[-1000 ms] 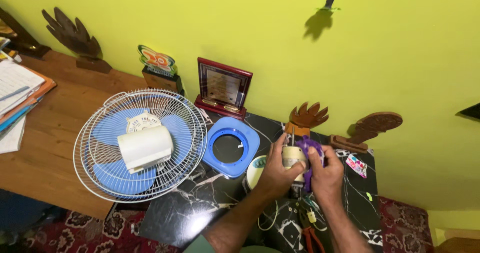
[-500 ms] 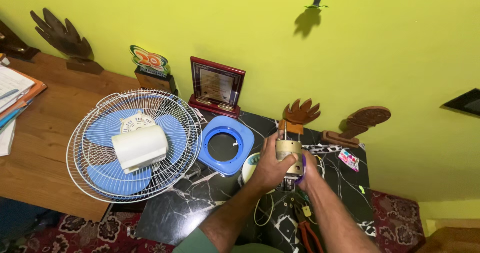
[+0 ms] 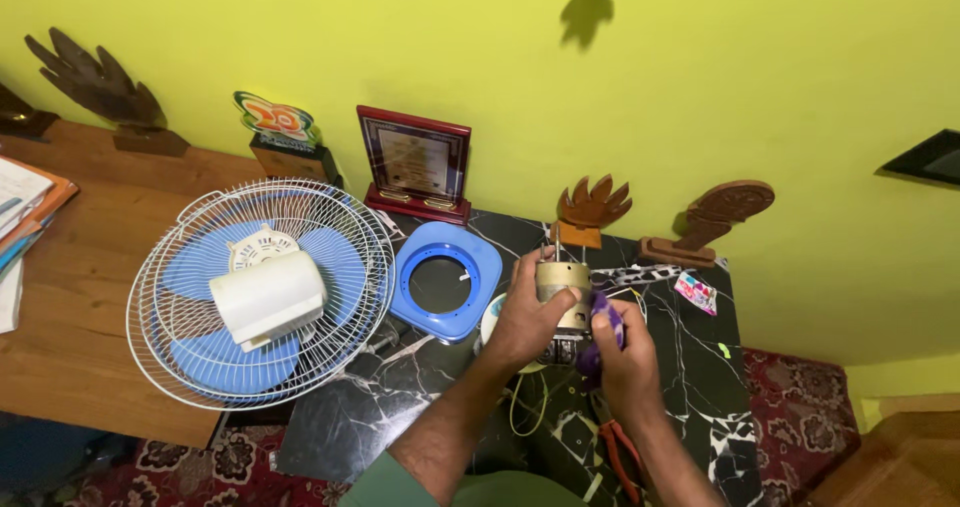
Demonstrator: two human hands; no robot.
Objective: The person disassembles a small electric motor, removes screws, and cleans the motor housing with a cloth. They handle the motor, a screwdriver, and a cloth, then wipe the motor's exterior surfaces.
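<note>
My left hand (image 3: 523, 314) grips a small metal fan motor (image 3: 563, 289), held upright above the black marble table (image 3: 690, 367) with its thin shaft pointing up. My right hand (image 3: 620, 352) holds a purple cloth (image 3: 600, 329) pressed against the motor's right side. Pale wires (image 3: 530, 407) hang from under the motor toward the table. A white round piece (image 3: 492, 319) lies partly hidden behind my left hand.
A fan head (image 3: 262, 292) with a white wire grille, blue blades and cream housing lies face down at the left, half on a wooden desk (image 3: 90, 277). A blue plastic ring (image 3: 445, 279) lies beside it. Red-handled pliers (image 3: 622, 457) lie near my right wrist. Plaques and wooden trophies line the yellow wall.
The view has shifted slightly. My hands stay on the motor; the right hand with the purple cloth has moved from the motor's front to its right side.
</note>
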